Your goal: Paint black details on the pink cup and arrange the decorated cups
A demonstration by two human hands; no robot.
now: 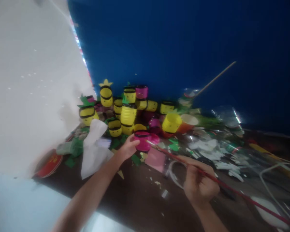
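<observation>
Head view: soft and blurred in places, looking over a dark brown tabletop.
Left hand: the left hand grasps a pink cup by its left side, thumb near the dark rim.
Right hand: the right hand grasps a long red-handled brush, fingers wrapped round the handle.
Pink cup: mid-scene, in the left hand, near side of the yellow pots.
Brush: slants from near right to the cup; tip overlaps the cup's right part, contact can't be told.
Yellow pots: yellow pots clustered and stacked at the far side, black bands, some with green leaf tops.
Far right of cup: bigger yellow cup, orange cup just beside it.
Near the hands: pink square between them, white ring just left of the right hand, green scraps by the left.
Left end: crumpled white sheet, red tub farther left.
Right end: white scraps in a heap, clear plastic behind, thin stick leaning up right.
Backdrop: blue wall far, white wall left.
</observation>
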